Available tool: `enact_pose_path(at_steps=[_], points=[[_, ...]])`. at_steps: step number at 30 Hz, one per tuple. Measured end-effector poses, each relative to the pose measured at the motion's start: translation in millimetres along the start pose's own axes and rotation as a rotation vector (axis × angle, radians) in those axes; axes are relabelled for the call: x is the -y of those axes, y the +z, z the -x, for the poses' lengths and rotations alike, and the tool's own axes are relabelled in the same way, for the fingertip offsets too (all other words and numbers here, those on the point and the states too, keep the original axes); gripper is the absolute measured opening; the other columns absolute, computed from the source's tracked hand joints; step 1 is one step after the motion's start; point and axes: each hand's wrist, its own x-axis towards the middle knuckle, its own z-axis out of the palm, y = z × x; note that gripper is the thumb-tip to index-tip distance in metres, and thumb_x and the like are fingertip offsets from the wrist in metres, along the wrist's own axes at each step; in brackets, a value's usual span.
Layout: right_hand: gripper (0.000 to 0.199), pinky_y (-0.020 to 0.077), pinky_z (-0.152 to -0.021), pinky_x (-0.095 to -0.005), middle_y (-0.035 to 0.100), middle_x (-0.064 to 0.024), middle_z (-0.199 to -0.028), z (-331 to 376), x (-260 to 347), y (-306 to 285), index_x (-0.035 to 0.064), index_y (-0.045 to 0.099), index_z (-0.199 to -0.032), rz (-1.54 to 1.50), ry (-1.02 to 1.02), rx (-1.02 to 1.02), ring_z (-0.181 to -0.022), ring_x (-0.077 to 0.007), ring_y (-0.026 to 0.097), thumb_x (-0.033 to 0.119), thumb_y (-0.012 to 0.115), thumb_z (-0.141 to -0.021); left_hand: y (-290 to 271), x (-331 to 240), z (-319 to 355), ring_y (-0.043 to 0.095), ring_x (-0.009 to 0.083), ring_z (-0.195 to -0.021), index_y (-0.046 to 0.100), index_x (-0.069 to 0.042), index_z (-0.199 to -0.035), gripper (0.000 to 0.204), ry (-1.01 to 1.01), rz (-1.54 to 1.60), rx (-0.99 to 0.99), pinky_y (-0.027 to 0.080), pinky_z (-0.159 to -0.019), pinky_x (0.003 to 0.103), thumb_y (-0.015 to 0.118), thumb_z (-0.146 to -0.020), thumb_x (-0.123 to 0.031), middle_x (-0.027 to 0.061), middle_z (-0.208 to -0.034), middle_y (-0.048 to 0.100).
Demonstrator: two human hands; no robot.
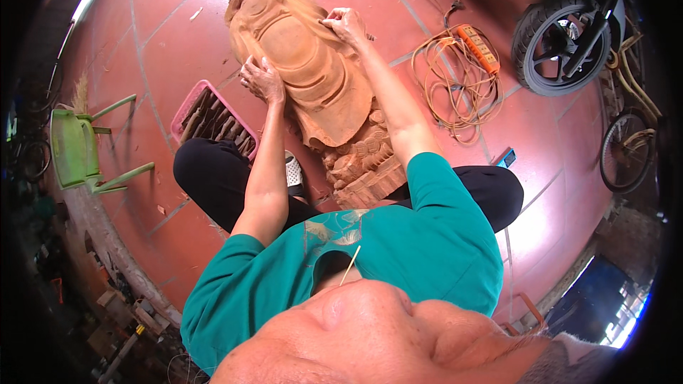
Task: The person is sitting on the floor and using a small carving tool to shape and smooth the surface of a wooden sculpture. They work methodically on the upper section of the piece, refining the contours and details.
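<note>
A carved wooden figure (284,41) in orange-brown wood lies on the floor in front of me, with a round belly and folded robe. Its ornate carved base (363,163) points toward my lap between my bent legs. My left hand (263,82) rests against the figure's left edge, its fingers curled in. On the opposite edge, my right hand (346,27) has its thumb and fingers pressed together against the wood. Whatever either hand may hold is too small or hidden to make out.
Left of the figure sits a pink basket (186,105) of dark, long-handled tools (213,122). A green plastic chair (75,149) is farther left. An orange power strip (478,48) with a coiled cord (445,92) lies right, near a motorbike wheel (562,43). A small blue object (506,158) lies by my right knee.
</note>
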Motion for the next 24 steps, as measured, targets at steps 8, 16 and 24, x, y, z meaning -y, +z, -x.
enact_pose_path(at_steps=[8,16,24], points=[[0.032,0.0497,-0.063,-0.0295,0.07,-0.0034,-0.069,-2.3,-34.1,-21.1,0.0108,0.075,-0.078,0.488,-0.032,0.045,-0.067,-0.0116,0.064,0.041,0.083,-0.072,3.3,4.8,2.0,0.05,0.0382,-0.113,0.056,-0.007,-0.121,0.039,0.004,0.008,0.009,0.041,-0.095,0.048,0.065,-0.088,-0.027,0.0165,-0.121,0.056],[0.029,0.049,-0.064,-0.0279,0.07,-0.0028,-0.071,19.9,-30.7,-24.1,0.0075,0.074,-0.082,-0.132,0.02,-0.011,-0.067,-0.0102,0.062,0.034,0.083,-0.074,0.6,2.1,1.7,0.052,0.0383,-0.111,0.056,-0.007,-0.121,0.04,-0.016,0.022,0.0,0.041,-0.095,0.048,0.065,-0.089,-0.029,0.0187,-0.119,0.057],[0.025,0.053,-0.073,-0.0396,0.072,-0.0059,-0.083,33.4,12.0,-8.4,0.0167,0.075,-0.083,0.114,0.013,0.022,-0.083,-0.0256,0.07,0.04,0.08,-0.073,-2.2,1.5,0.5,0.05,0.0386,-0.113,0.056,-0.01,-0.122,0.039,-0.041,0.011,0.022,0.044,-0.093,0.049,0.065,-0.088,-0.026,0.0159,-0.121,0.055]])
